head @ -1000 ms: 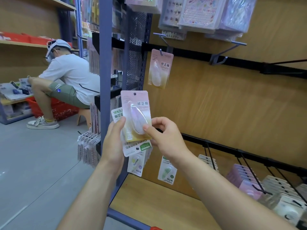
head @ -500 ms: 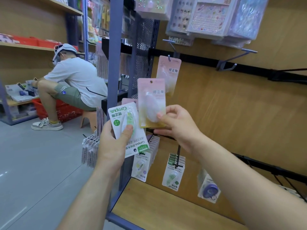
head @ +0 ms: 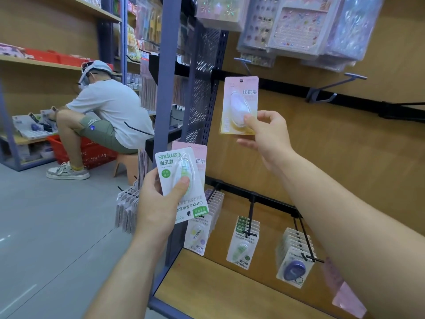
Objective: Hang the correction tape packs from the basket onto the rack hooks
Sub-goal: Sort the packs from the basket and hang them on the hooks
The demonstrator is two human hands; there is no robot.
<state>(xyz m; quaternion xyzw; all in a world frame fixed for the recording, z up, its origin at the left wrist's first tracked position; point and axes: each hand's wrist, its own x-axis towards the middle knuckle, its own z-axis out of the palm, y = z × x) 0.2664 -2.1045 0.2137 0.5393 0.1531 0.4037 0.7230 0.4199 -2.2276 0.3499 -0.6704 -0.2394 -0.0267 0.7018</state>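
Right hand (head: 268, 134): fingers pinch pink correction tape pack (head: 240, 104) at 12 o'clock, hole apparently at hook (head: 245, 64) | left hand (head: 158, 203): grasps white Campus pack (head: 179, 180), pink one behind, at 9 o'clock

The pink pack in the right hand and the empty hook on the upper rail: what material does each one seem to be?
Pink pack: apparently matte printed card with a clear glossy plastic blister, since the bubble shows highlights. Empty hook: likely metal with a grey painted finish, judging by its thin, rigid bent shape; plastic cannot be ruled out.
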